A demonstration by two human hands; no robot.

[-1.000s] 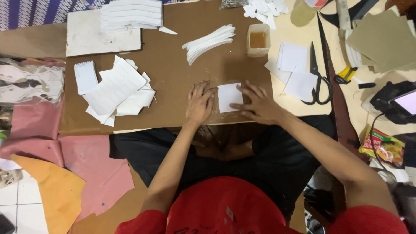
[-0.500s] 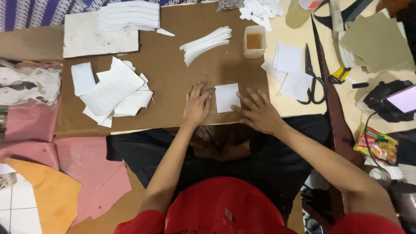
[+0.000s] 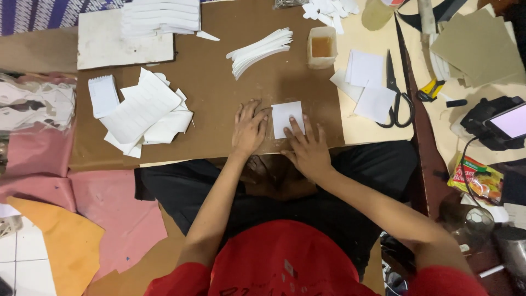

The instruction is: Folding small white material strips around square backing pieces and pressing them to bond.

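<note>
A small white paper square (image 3: 287, 116) lies on the brown cardboard work board (image 3: 219, 93) near its front edge. My left hand (image 3: 249, 129) rests flat on the board, its fingertips at the square's left edge. My right hand (image 3: 308, 148) presses fingers down on the square's lower right part. Neither hand grips anything.
Left of the hands lies a loose pile of white paper pieces (image 3: 145, 112). A fan of white strips (image 3: 260, 50) and a small container of glue (image 3: 321, 47) sit further back. Scissors (image 3: 395, 93), white sheets (image 3: 366, 68), a yellow cutter (image 3: 432, 89) and a phone (image 3: 509, 121) lie to the right.
My right hand has slid from the square's right side down to its lower edge. The left hand stays beside the square.
</note>
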